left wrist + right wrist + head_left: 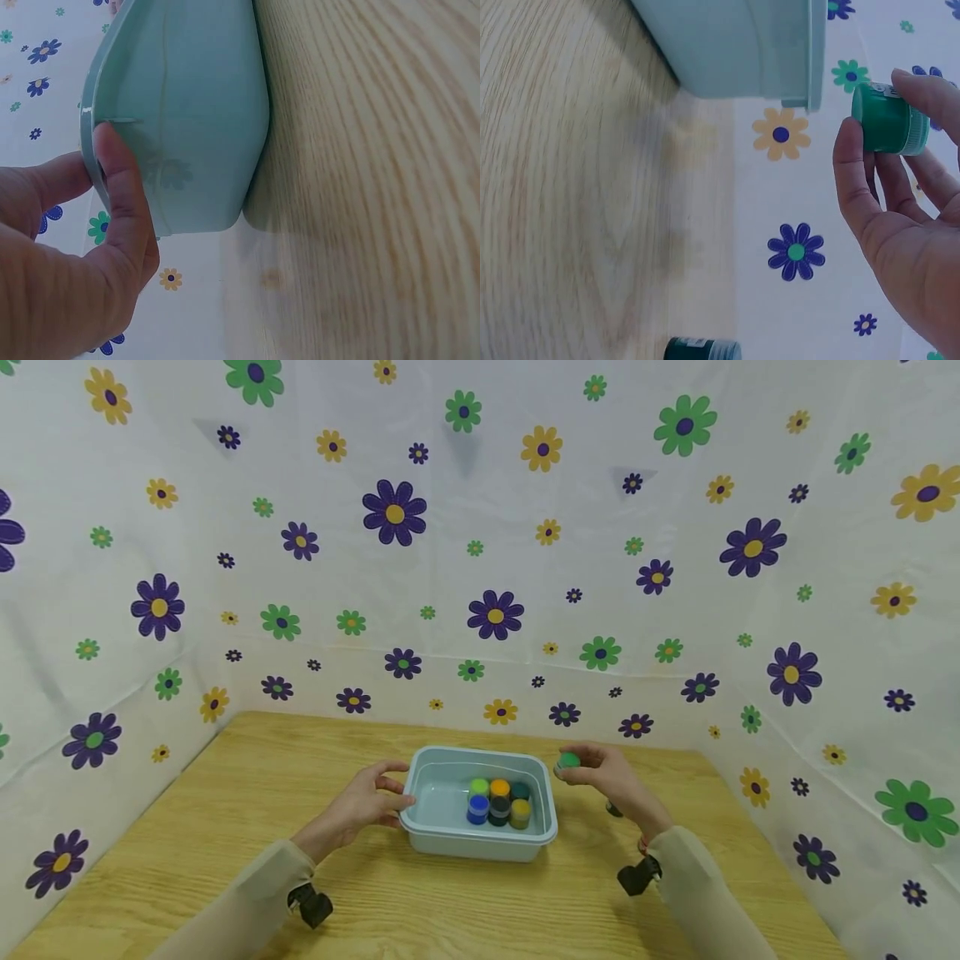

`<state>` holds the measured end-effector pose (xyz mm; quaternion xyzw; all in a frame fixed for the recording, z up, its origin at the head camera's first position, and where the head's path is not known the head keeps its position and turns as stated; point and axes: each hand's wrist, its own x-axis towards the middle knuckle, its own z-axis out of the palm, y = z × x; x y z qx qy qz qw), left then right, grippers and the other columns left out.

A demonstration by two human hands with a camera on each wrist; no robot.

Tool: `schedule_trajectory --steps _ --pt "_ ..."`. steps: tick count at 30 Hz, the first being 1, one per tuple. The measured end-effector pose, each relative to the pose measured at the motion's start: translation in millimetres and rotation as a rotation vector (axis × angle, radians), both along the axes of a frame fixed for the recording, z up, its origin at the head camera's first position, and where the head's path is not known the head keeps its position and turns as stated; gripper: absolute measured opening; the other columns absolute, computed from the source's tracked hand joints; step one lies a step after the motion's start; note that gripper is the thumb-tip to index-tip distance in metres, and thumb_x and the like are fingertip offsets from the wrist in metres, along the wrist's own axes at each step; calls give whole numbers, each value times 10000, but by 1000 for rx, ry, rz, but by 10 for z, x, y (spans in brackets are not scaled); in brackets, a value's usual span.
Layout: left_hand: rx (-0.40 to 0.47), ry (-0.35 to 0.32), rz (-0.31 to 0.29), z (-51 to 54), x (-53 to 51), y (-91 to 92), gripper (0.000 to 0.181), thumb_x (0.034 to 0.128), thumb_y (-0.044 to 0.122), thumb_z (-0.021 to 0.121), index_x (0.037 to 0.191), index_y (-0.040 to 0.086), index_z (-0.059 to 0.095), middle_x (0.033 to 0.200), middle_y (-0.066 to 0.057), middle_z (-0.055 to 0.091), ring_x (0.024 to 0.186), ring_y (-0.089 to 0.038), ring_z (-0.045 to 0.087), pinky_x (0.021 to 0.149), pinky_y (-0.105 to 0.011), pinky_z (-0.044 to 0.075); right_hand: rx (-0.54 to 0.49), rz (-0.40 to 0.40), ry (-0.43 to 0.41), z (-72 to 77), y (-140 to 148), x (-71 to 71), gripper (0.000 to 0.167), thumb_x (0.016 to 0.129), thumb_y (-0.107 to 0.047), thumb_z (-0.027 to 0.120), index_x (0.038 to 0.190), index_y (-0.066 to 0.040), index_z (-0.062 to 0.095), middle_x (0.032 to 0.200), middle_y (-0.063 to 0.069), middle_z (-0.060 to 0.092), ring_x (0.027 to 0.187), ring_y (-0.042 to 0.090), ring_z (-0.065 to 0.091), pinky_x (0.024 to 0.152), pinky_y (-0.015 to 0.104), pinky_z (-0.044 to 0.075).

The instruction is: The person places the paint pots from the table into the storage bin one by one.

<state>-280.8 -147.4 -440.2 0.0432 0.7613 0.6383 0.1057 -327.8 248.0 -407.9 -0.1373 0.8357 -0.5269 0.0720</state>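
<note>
A pale blue plastic basin (480,845) stands on the table with several small paint jars in it: light green, orange (499,787), dark teal, blue (477,810), black and yellow (520,814). My left hand (362,803) grips the basin's left rim, thumb and fingers on opposite sides of it. To the right of the basin, my right hand (606,774) holds a green paint jar (889,118) above the table between thumb and fingers. Another dark green jar (699,349) lies on the table below that hand, mostly hidden by the wrist in the head view.
The wooden table (420,906) reaches back to a white flower-printed cloth (450,585), which hangs behind it and along both sides. Small black cameras are strapped at the left wrist (310,906) and the right wrist (639,876).
</note>
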Motion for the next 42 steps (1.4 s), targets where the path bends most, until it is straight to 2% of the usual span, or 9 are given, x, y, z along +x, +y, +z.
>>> schedule_trajectory --steps 6,12,17,25,31,38,42 --pt "-6 1 -1 9 -2 3 611 886 52 708 1430 56 429 1127 -205 533 751 -218 656 681 -395 617 1 26 26 76 -177 14 503 841 -268 782 1276 -83 608 1179 115 657 1000 206 628 942 388 539" --pt "-10 12 -1 2 -7 12 609 884 40 706 1427 46 430 1113 -202 534 729 -220 649 656 -393 615 20 91 20 90 -380 -21 431 843 -253 780 1221 -93 646 1087 89 664 964 220 602 883 365 551" --pt "-13 14 7 11 7 18 604 885 38 704 1425 47 435 1115 -200 534 728 -219 646 650 -392 614 49 130 46 64 -529 -36 408 845 -243 778 1207 -98 658 1086 87 672 959 216 607 850 337 561" --pt "-21 0 31 4 -3 21 584 881 26 703 1409 51 454 1105 -196 534 734 -229 649 654 -375 615 103 156 31 10 -822 -8 427 831 -279 792 1208 -126 662 1122 36 689 1034 182 626 907 376 548" --pt "-38 -8 56 -2 21 18 573 876 15 704 1398 54 471 1090 -192 545 740 -236 644 646 -373 614 173 170 70 -90 -1020 23 446 828 -288 795 1218 -107 673 1112 10 695 1042 173 622 969 436 507" --pt "-51 -7 40 19 3 15 588 880 27 705 1410 49 451 1122 -201 539 750 -227 643 646 -365 613 233 168 75 -125 -1147 0 461 833 -290 791 1240 -112 666 1153 -3 688 1065 171 621 985 420 519" --pt "-51 -2 19 26 -6 11 597 879 38 710 1413 49 443 1131 -205 536 753 -228 646 645 -365 613 237 175 77 -125 -1209 -18 425 841 -219 785 1229 -87 669 1140 23 698 1031 168 632 961 402 536"
